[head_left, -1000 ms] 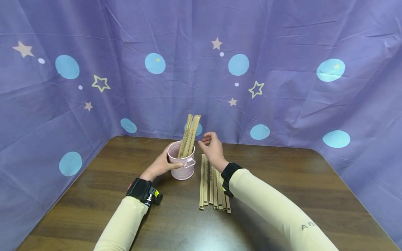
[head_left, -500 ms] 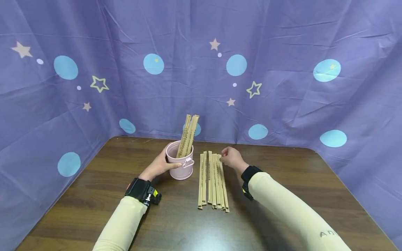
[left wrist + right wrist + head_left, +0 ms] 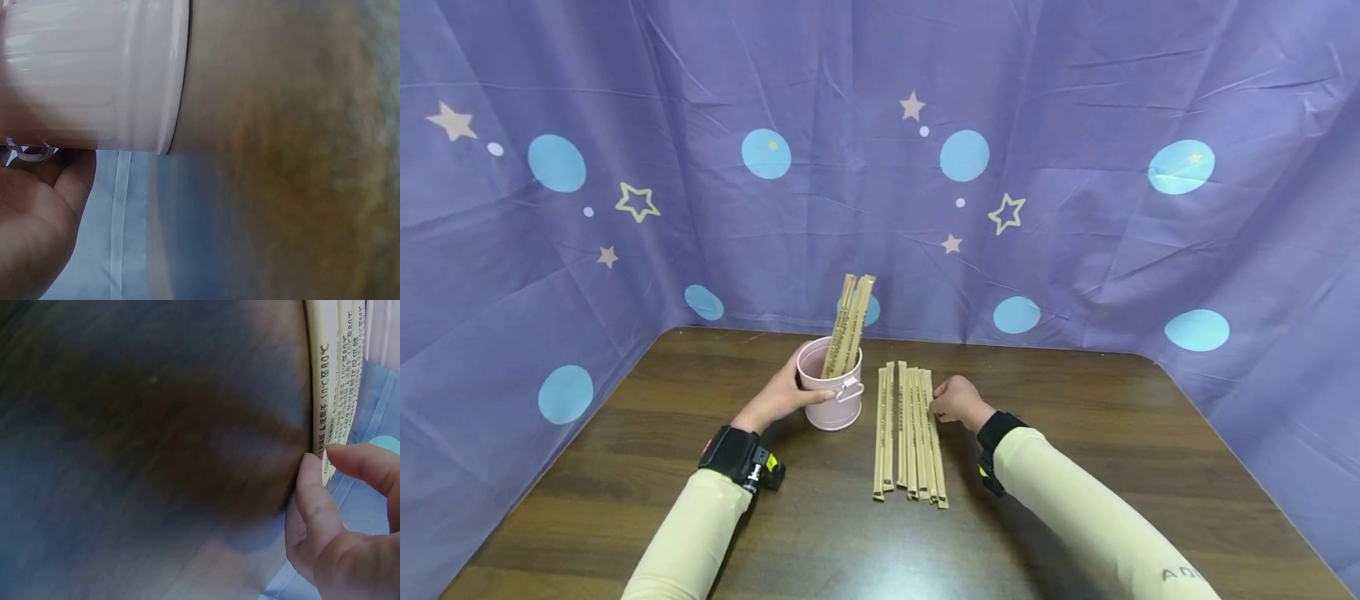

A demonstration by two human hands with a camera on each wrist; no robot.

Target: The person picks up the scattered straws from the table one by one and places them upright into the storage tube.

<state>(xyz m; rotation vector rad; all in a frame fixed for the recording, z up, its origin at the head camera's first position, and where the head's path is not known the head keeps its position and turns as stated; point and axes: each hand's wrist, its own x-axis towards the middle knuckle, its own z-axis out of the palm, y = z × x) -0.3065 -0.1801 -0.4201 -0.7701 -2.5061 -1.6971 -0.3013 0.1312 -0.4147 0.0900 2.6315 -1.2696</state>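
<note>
My left hand [image 3: 782,393] grips a small pale pink bucket [image 3: 833,408] by its side, thumb across the front near the handle. Several paper-wrapped straws [image 3: 850,325] lean upright inside the bucket. In the left wrist view, the bucket wall [image 3: 81,75] fills the upper left, with part of my left hand [image 3: 37,212] beneath it. A row of wrapped straws [image 3: 910,433] lies on the table right of the bucket. My right hand [image 3: 958,402] pinches the rightmost wrapped straw near its far end; in the right wrist view, thumb and finger meet at the printed straw [image 3: 322,375].
The brown wooden table [image 3: 1037,467] has rounded far corners. A purple curtain [image 3: 1075,250] with stars and blue dots hangs behind it and along both sides.
My right hand has moved from beside the bucket's rim rightward and down to the rightmost straw, then slightly nearer along it. My left hand and the bucket stay nearly still.
</note>
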